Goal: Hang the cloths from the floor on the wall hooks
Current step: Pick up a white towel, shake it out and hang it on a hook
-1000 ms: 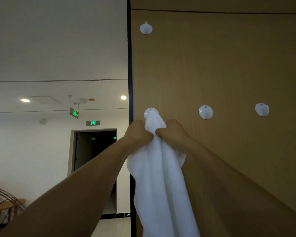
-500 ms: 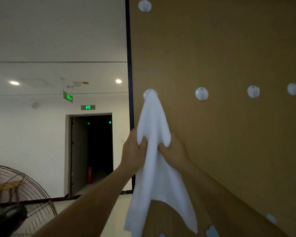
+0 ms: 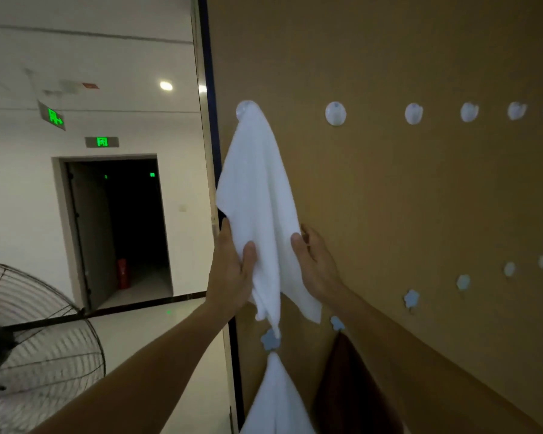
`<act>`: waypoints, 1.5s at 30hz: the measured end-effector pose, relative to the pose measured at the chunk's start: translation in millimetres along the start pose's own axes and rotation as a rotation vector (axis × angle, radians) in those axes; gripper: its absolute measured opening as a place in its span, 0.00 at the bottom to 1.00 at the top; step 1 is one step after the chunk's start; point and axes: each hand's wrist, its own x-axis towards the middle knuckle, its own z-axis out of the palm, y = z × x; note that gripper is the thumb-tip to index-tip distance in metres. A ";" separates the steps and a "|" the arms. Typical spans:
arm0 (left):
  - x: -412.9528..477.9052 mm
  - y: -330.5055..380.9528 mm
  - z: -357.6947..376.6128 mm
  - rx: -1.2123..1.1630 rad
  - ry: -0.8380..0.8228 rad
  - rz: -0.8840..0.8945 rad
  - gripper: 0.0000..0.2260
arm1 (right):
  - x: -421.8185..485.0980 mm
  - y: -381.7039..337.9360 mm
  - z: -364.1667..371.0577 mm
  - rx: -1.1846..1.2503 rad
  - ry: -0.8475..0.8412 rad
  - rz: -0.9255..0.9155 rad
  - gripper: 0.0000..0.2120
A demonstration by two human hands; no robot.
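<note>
One green-lit sign (image 3: pixel 102 141) above doorway (image 3: pixel 123 230), characters illegible. Plain white cloth (image 3: pixel 257 195) hangs from leftmost upper wall hook (image 3: pixel 242 107); left hand (image 3: pixel 232 270) and right hand (image 3: pixel 315 264) each pinch a lower edge, thumb against fingers (image 3: pixel 225 228).

From the white cloth (image 3: pixel 257 189), bare wall panel (image 3: pixel 389 198) lies open toward 3 o'clock, below round hooks (image 3: pixel 335 113) at 2. At 6 o'clock a second white cloth (image 3: pixel 276 396) and a dark cloth (image 3: pixel 345 386) (both on flower-shaped hooks (image 3: pixel 270 339)) block the panel; a fan (image 3: pixel 29 339) stands at 8.
</note>
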 end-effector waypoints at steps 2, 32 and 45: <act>-19.3 -3.5 -1.2 0.048 0.001 -0.019 0.25 | -17.2 3.9 -7.6 -0.079 0.006 0.063 0.29; -380.2 125.4 319.2 0.190 -1.419 0.100 0.26 | -503.9 30.8 -310.8 -0.882 0.227 1.114 0.28; -635.0 289.4 340.7 0.044 -2.037 0.522 0.28 | -813.9 -84.6 -325.0 -0.748 0.603 1.843 0.26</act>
